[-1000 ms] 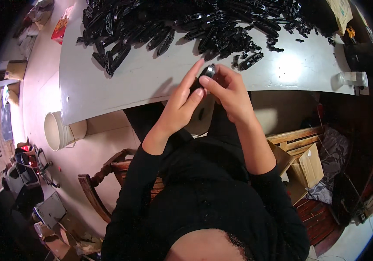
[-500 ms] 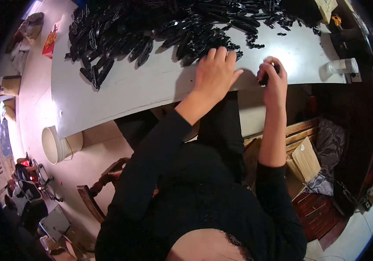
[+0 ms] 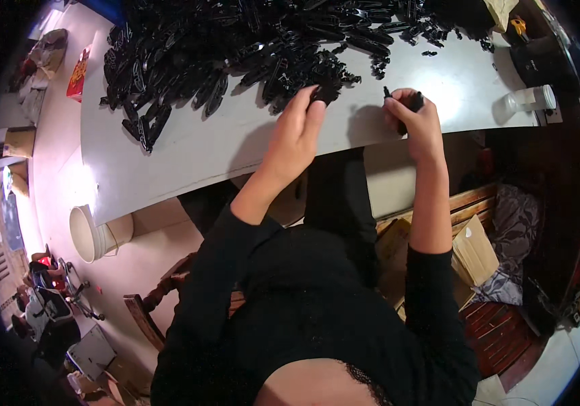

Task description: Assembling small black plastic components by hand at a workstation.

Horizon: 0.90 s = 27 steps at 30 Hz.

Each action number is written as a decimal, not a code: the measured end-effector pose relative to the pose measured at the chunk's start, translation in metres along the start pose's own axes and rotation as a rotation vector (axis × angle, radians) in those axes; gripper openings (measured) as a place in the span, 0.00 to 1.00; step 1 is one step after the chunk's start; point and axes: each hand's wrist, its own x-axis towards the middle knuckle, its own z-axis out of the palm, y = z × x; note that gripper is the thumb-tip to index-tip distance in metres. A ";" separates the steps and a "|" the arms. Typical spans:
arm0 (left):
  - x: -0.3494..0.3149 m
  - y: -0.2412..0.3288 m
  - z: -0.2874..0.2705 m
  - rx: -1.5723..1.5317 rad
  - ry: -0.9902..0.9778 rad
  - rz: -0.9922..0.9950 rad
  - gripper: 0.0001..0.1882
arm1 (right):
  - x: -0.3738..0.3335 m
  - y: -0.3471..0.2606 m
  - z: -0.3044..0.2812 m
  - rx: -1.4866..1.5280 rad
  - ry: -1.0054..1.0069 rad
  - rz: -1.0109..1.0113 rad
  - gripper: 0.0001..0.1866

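Observation:
A large heap of glossy black plastic pieces (image 3: 188,47), many long with slots and resembling clips, covers the far part of the white table (image 3: 182,159). Along the heap's near edge lie smaller knobbly black pieces (image 3: 344,73). There my left hand (image 3: 295,132) has its thumb and fingers closed about a dark clump of small black pieces (image 3: 326,93); how many is hidden. Farther right, just above the tabletop, my right hand (image 3: 417,125) is closed round black plastic pieces (image 3: 402,125). Dark ends stick out past its thumb and fingers, whose exact shape is hard to make out.
A clear plastic cup (image 3: 532,99) lies on its side at the table's right end. Below the left edge stands a white bucket (image 3: 90,233) on the floor. To the right is a wooden bench (image 3: 462,203) with cardboard (image 3: 473,250); a wooden chair (image 3: 144,314) is at left.
My left hand has drawn back leftward from lying over the small pieces and turned, now gripping a dark clump. The right hand has shifted slightly left, with more of its pieces showing.

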 end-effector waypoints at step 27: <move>-0.049 0.015 -0.031 -0.250 -0.146 -0.072 0.28 | -0.079 -0.032 0.097 -0.101 -0.316 -0.346 0.06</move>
